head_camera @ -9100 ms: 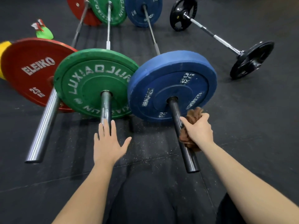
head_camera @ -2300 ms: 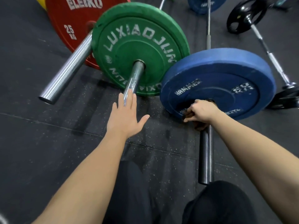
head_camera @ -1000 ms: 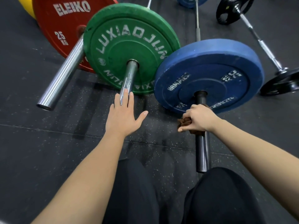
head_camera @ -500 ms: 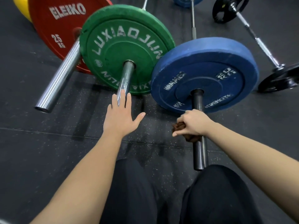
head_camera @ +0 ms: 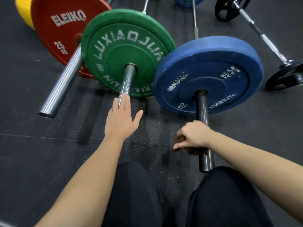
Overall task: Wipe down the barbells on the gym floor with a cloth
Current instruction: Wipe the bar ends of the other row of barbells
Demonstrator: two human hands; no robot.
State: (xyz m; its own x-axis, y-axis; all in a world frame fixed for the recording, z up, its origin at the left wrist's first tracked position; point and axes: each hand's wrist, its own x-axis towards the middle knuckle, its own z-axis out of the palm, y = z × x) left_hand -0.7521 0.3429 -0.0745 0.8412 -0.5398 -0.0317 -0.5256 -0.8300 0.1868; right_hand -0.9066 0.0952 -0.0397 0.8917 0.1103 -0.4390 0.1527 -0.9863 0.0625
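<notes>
My right hand grips a brown cloth wrapped round the dark sleeve of the barbell with the blue plate. The cloth is mostly hidden under my fingers, about two thirds of the way down the sleeve toward its near end. My left hand lies flat with straight fingers on the end of the chrome sleeve of the barbell with the green plate. Left of that, a barbell with a red plate has a long chrome sleeve.
A yellow plate sits behind the red one. A thin bar with black plates lies at the right. My dark-trousered legs fill the bottom, with the right knee just under the blue barbell's sleeve end. The floor is black rubber matting.
My right hand with the cloth has slid down the dark sleeve, away from the blue plate toward the near end. My left hand has stayed on the green barbell's sleeve.
</notes>
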